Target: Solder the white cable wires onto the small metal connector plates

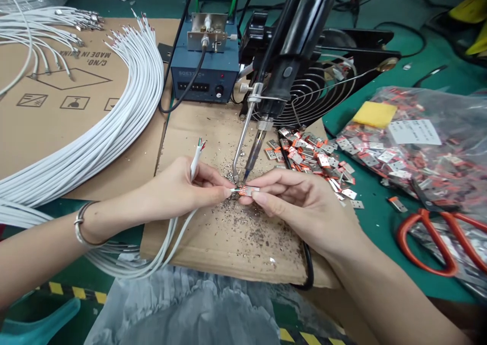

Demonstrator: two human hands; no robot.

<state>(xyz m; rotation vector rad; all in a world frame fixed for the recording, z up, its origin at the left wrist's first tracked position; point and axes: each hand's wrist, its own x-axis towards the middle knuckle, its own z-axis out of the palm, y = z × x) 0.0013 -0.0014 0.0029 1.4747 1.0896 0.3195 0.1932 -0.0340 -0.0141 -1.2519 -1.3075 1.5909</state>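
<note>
My left hand (198, 185) pinches a white cable near its stripped end, where thin coloured wires show. A second white cable end (195, 162) sticks up between its fingers. In my right hand (292, 195), thumb and fingers grip a small USB connector (249, 190) with an orange-red insert. The wires meet the connector's back edge right under the tip of a soldering iron (255, 149), which is mounted on a stand and points down. Beside the iron, a thin metal solder feed tube (242, 137) curves to the same spot.
Loose USB connectors (319, 157) lie in a heap right of the iron, near a plastic bag of more (418, 137). Red-handled scissors (429, 241) rest at right. Bundled white cables (125, 116) curve at left. Behind stand a blue solder feeder (205, 76) and a fan (315, 89). Solder bits litter the cardboard (190, 248).
</note>
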